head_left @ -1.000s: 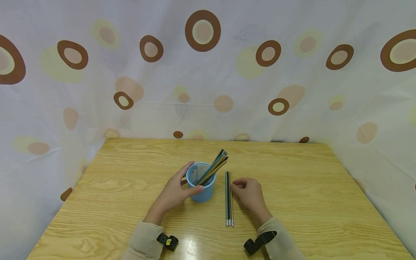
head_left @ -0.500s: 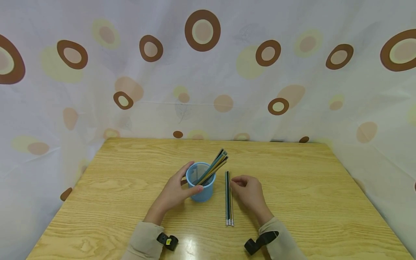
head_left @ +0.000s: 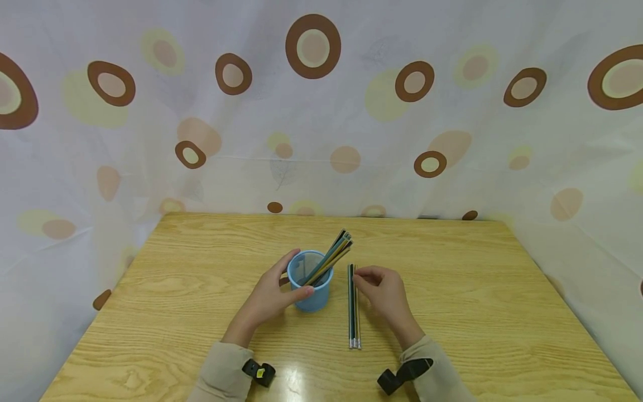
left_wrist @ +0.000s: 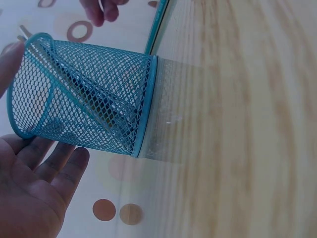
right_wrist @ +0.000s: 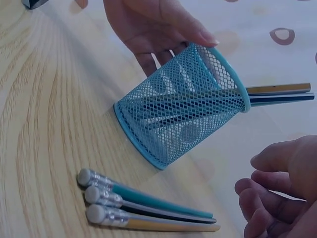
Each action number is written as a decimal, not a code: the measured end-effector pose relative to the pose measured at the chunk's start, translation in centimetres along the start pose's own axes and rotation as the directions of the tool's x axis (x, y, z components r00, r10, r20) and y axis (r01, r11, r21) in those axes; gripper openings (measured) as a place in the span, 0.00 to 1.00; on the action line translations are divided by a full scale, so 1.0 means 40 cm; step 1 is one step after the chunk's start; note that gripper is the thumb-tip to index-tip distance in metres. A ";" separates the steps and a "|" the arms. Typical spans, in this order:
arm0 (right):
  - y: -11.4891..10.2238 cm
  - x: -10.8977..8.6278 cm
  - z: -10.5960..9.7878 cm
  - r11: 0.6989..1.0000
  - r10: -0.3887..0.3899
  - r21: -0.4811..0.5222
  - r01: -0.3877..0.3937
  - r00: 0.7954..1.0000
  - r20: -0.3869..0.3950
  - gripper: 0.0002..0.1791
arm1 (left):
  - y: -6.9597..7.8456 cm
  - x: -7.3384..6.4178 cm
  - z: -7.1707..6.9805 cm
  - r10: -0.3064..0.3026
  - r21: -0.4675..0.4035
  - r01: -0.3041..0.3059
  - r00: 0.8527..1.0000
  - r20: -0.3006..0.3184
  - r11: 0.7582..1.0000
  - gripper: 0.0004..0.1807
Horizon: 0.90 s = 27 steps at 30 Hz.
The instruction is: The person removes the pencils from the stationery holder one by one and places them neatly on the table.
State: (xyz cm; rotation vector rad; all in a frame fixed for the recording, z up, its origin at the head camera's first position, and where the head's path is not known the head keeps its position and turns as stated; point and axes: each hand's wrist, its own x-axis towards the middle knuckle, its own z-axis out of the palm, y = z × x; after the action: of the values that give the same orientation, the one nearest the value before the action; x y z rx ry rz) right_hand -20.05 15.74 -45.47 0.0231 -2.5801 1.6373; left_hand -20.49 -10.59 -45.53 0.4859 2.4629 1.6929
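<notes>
A light blue mesh pen cup [head_left: 312,298] stands on the table, with several pencils [head_left: 329,259] leaning to the right inside it. My left hand [head_left: 268,296] holds the cup from the left, thumb at the near rim and fingers round the far side. Right of the cup lie three loose pencils, a teal one [right_wrist: 158,202], a black one [right_wrist: 158,212] and a yellow one [right_wrist: 158,224], side by side with eraser ends toward me. Over their far ends hovers my right hand [head_left: 385,293], fingers loosely bent; in the right wrist view nothing is between them.
The wood-grain table [head_left: 201,245] reaches back to a white cloth [head_left: 241,123] patterned with brown and yellow ovals. A black wrist strap [head_left: 258,373] sits on the left sleeve and another strap [head_left: 404,375] on the right one.
My right hand has shifted slightly farther from me and to the left, over the tops of the loose pencils. The left hand, the cup and the pencils stay put.
</notes>
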 end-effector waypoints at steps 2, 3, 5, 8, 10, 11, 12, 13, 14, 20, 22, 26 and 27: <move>-0.003 0.000 -0.001 1.000 -0.013 0.008 0.013 1.000 0.001 0.11 | 0.000 -0.001 0.000 0.002 -0.001 -0.002 1.000 0.000 1.000 0.49; -0.006 0.000 -0.001 1.000 -0.018 0.011 0.018 1.000 0.000 0.11 | 0.000 -0.001 0.000 0.005 -0.002 -0.005 1.000 0.001 1.000 0.49; -0.011 -0.001 -0.002 0.999 -0.027 0.019 0.027 1.000 0.001 0.11 | -0.001 -0.001 0.000 0.005 -0.002 -0.005 1.000 0.000 1.000 0.50; -0.022 -0.004 -0.002 0.998 -0.039 0.039 0.039 0.999 -0.002 0.11 | -0.001 -0.001 0.000 0.008 -0.004 -0.008 1.000 0.000 1.000 0.49; -0.028 -0.006 -0.001 0.997 -0.056 0.049 0.056 0.998 -0.006 0.11 | -0.001 0.000 0.000 0.003 -0.004 -0.003 1.000 0.000 1.000 0.49; -0.030 -0.007 0.000 0.996 -0.066 0.053 0.067 0.998 -0.010 0.10 | 0.000 0.000 0.000 0.000 -0.005 0.000 1.000 0.000 1.000 0.49; -0.034 -0.008 0.001 0.995 -0.075 0.058 0.076 0.997 -0.013 0.10 | 0.000 0.000 0.000 -0.004 -0.006 0.004 1.000 0.001 1.000 0.49; -0.036 -0.008 0.002 0.994 -0.085 0.064 0.086 0.996 -0.015 0.10 | 0.000 0.001 0.000 -0.006 -0.006 0.006 1.000 0.001 1.000 0.49; -0.039 -0.009 0.002 0.993 -0.092 0.068 0.093 0.996 -0.015 0.10 | 0.000 0.001 0.000 -0.002 -0.006 0.002 1.000 0.000 1.000 0.49; -0.053 -0.014 0.005 0.989 -0.108 0.105 0.108 0.994 -0.012 0.09 | 0.000 -0.001 0.000 0.023 -0.012 -0.023 1.000 -0.003 1.000 0.49; -0.057 -0.016 0.007 0.987 -0.111 0.112 0.111 0.994 -0.012 0.09 | 0.000 0.000 0.000 0.018 -0.013 -0.018 1.000 -0.002 1.000 0.49; -0.064 -0.018 0.011 0.987 -0.109 0.119 0.109 0.994 -0.008 0.09 | 0.000 0.001 0.000 -0.003 -0.013 0.003 1.000 0.002 1.000 0.49; -0.065 -0.018 0.013 0.986 -0.109 0.124 0.109 0.994 -0.006 0.09 | 0.001 0.001 0.000 -0.005 -0.012 0.005 1.000 0.002 1.000 0.49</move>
State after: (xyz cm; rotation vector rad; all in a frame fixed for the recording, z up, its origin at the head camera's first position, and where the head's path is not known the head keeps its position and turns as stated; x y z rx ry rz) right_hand -19.22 14.15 -43.40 0.1696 -2.4266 1.7540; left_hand -20.51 -10.59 -45.49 0.4788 2.4488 1.7037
